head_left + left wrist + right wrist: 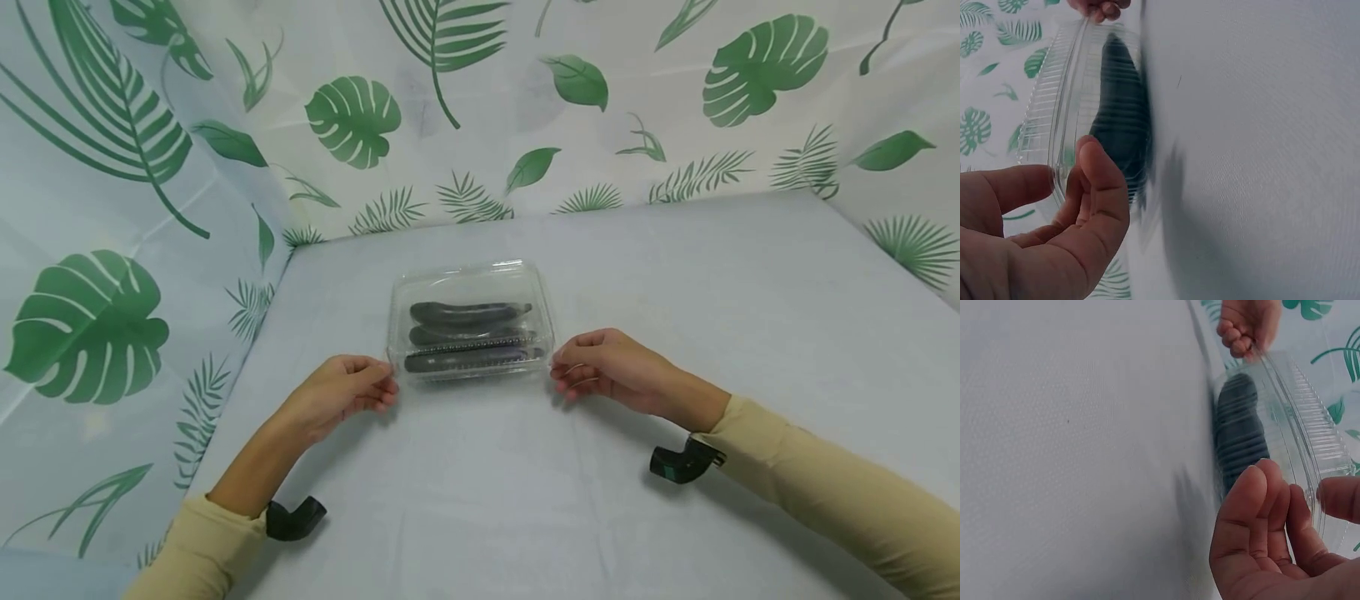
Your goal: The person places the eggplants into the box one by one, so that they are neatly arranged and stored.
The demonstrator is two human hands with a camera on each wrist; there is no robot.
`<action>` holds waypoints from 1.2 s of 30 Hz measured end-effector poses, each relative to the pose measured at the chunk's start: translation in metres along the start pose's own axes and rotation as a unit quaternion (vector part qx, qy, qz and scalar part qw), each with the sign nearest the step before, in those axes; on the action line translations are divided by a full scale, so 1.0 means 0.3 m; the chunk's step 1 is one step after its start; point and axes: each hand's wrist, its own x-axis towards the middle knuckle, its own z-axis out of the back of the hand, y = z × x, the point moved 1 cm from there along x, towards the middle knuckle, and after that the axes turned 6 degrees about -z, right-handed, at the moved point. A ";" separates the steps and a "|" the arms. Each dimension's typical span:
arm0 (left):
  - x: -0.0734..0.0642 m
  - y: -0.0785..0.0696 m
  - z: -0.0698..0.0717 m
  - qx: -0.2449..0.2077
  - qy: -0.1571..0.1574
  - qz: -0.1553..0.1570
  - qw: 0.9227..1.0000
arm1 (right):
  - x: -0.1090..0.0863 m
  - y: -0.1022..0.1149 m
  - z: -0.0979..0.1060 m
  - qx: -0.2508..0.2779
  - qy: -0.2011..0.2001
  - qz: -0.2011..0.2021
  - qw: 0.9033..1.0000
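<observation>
Head view: grey table (675, 275) w/ leaf-print curtain (360, 117) (3 sides).

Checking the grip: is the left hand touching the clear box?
Touching: the left wrist view shows the left hand pinching the clear box at its rim.

Clear plastic clamshell (471, 283); dark aubergines (468, 312) inside; pale grey tablecloth (675, 275); green-leaf-print white backdrop (225, 108); beige sleeves (840, 492).

I see pale beige long sleeves (840, 492) reaching each wrist, with a small black camera mount (682, 462) strapped beneath both; the hands are bare.
</observation>
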 end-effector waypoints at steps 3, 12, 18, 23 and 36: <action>-0.005 0.002 -0.004 -0.004 0.011 0.000 1.000 | -0.002 -0.003 -0.003 0.012 0.000 -0.003 1.000; -0.011 0.005 -0.015 0.008 0.053 0.007 0.999 | -0.005 -0.009 -0.004 0.018 0.006 0.012 1.000; -0.010 0.012 -0.021 -0.008 0.039 -0.001 0.999 | -0.005 -0.010 -0.006 0.025 0.000 0.012 1.000; -0.009 0.019 -0.030 -0.021 0.012 0.000 1.000 | -0.001 -0.018 -0.011 0.036 -0.012 0.009 0.999; 0.003 0.021 -0.008 0.007 0.015 0.007 1.000 | -0.003 -0.027 0.001 0.017 -0.011 -0.001 1.000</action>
